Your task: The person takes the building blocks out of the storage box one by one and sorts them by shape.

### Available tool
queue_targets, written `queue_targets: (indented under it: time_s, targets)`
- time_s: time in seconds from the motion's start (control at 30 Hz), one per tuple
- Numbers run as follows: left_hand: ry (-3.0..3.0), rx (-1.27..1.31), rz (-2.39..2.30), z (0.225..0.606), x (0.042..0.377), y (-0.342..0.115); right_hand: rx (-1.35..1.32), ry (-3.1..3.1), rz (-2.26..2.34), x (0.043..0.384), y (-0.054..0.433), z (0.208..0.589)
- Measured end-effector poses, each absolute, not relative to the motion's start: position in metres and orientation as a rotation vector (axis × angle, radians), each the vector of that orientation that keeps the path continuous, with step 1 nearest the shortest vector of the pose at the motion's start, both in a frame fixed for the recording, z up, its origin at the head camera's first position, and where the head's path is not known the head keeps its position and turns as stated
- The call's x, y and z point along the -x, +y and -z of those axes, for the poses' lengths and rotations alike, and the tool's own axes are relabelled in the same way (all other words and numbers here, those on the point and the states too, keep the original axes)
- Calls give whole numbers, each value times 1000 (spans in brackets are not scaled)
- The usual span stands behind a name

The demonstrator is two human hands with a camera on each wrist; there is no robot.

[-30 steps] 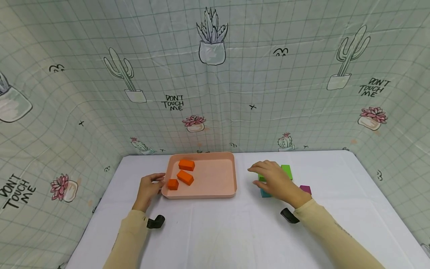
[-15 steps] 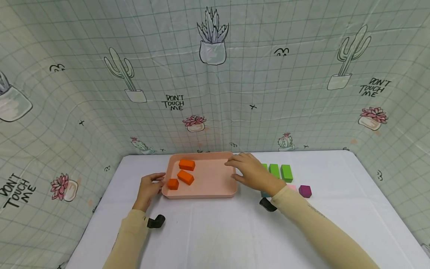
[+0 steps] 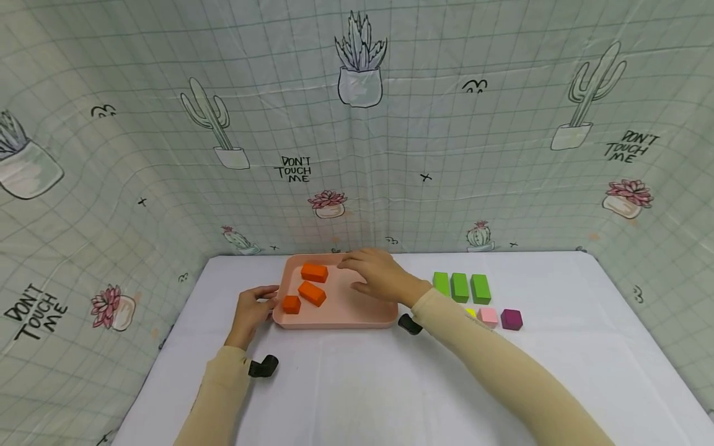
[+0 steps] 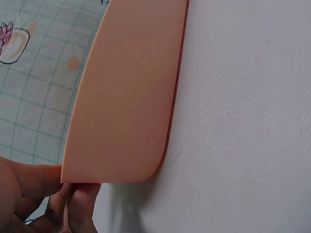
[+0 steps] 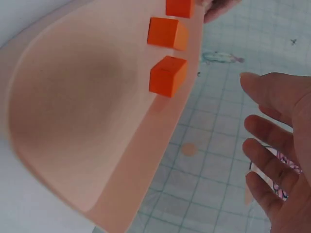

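A peach-coloured tray (image 3: 357, 319) lies on the table with three orange blocks (image 3: 312, 293) in its left half. My left hand (image 3: 251, 313) is at the tray's left end. In the left wrist view its fingertips (image 4: 85, 199) touch the tray's end and rim corner; whether any finger goes over the rim is hidden. My right hand (image 3: 382, 275) hovers above the tray's right half, fingers spread and loosely bent. Nothing is between its thumb and fingers in the right wrist view, where the hand (image 5: 279, 141) is apart from the orange blocks (image 5: 167, 76).
Right of the tray stand three green blocks (image 3: 460, 288) in a row. In front of them are a pink block (image 3: 488, 317), a purple block (image 3: 511, 319) and a yellow block (image 3: 471, 312), partly behind the right sleeve. A patterned cloth (image 3: 424, 136) hangs behind the table.
My right hand has moved left from above the green blocks to over the tray, holding nothing. The green blocks have come into view. My left hand stays at the tray's end.
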State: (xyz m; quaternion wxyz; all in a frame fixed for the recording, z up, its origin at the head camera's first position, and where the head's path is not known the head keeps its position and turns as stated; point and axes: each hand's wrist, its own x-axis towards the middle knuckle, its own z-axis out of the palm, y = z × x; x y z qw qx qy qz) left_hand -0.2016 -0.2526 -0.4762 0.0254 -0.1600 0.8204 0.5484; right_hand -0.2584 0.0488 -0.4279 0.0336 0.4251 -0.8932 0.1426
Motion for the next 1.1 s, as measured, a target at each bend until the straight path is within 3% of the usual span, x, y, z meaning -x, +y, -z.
queue_targets:
  time_s: [0.63, 1.1]
  targets:
    - [2566, 505, -1640, 479, 204, -254, -1620, -2733, -429, 281, -3, 450]
    - [2569, 490, -1656, 480, 203, -256, -1641, -2805, -134, 287, -24, 451]
